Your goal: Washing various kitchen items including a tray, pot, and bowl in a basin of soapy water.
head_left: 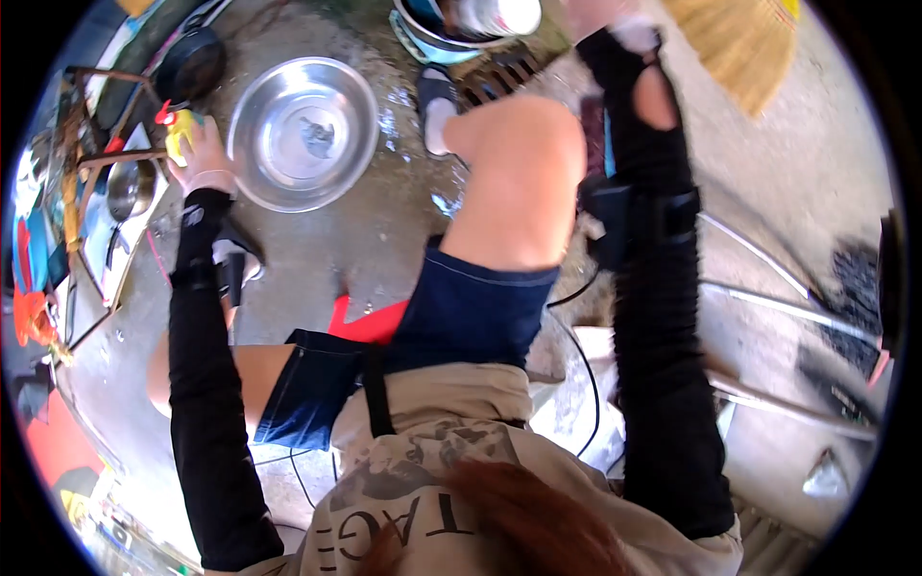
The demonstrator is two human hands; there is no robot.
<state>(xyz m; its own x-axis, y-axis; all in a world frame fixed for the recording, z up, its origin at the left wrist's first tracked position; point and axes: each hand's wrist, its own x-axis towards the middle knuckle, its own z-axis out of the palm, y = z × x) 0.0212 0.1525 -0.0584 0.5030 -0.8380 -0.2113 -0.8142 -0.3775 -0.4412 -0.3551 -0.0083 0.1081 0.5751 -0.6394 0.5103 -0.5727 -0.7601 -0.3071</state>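
Observation:
My left hand is closed around a yellow bottle with a red top, at the left beside a metal rack. Just right of it a wide steel basin lies on the wet concrete floor, with a small greyish patch in its middle that I cannot make out. My right hand reaches to the top edge, blurred and partly cut off, so its fingers and anything in them are hidden. It is nearest to a straw broom head and a blue-rimmed tub holding white and dark items.
A dark pan, a steel pot and assorted items crowd the left. A red object lies under my legs, and black cables run beside me. A drain grate is ahead; long poles lie at right.

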